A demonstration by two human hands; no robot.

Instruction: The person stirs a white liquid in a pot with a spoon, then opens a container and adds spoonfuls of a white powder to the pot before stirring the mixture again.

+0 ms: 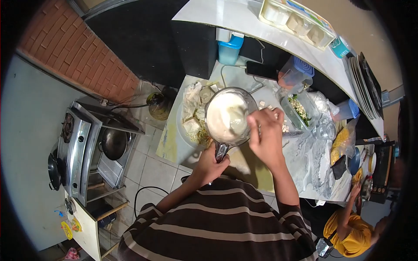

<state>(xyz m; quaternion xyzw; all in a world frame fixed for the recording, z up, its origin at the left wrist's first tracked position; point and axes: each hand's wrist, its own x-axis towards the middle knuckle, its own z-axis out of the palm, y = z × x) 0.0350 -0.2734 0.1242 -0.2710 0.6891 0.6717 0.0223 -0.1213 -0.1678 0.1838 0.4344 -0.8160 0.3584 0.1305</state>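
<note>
A round pan [210, 124] with pale creamy batter [224, 117] is held over the counter. My left hand [209, 165] is wrapped round its dark handle [222, 151]. Over the pan's right side, my right hand [266, 137] has its fingers closed in a pinch; what they hold is blurred and cannot be made out. Behind the pan, to the left, a plate [184, 135] bears white blocks [191, 126] and sprouts [201, 138]. Small white cubes [285, 128] lie right of the pan.
A clear container [300, 109] of chopped greens, a phone [261, 70] and a blue-lidded tub [229, 50] stand towards the back. Plates [363, 87] rest on the raised shelf [244, 19]. A stove [78, 148] is at left. Another person [348, 230] in yellow works at lower right.
</note>
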